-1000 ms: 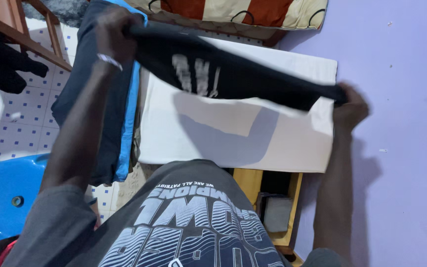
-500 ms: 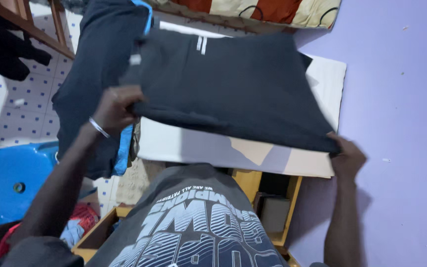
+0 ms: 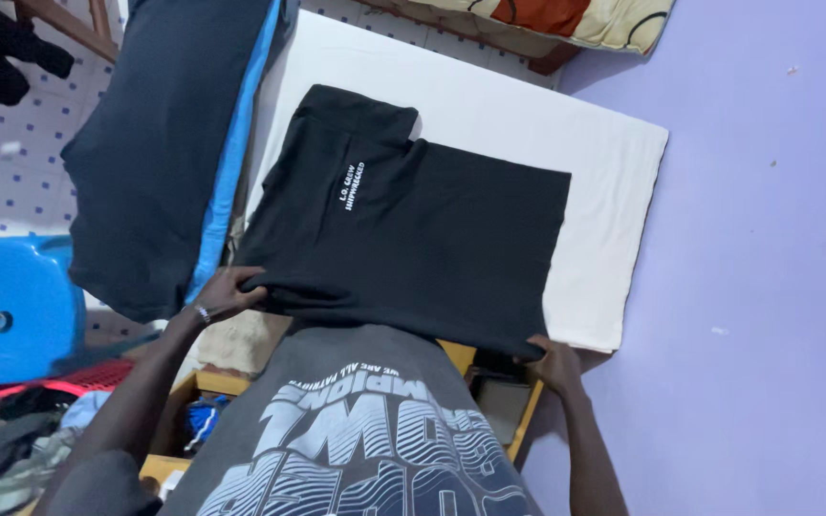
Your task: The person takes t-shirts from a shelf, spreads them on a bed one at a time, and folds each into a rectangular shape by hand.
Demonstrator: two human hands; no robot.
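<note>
A black T-shirt (image 3: 413, 229) with small white lettering lies spread flat on a white padded table top (image 3: 614, 182). My left hand (image 3: 227, 291) grips the shirt's near left corner. My right hand (image 3: 554, 361) holds the near right corner at the table's front edge. I wear a grey printed T-shirt (image 3: 365, 430) that fills the bottom of the view.
A dark garment with a blue edge (image 3: 164, 143) hangs off the table's left side. A blue plastic chair (image 3: 11, 306) and a red basket of clothes (image 3: 21, 420) stand at the left. A purple wall (image 3: 767, 268) borders the right. Striped bedding (image 3: 566, 19) lies beyond the table.
The black shirt was held stretched in the air, then swung down. It now lies flat on the white table top, and both hands have come down to its near corners.
</note>
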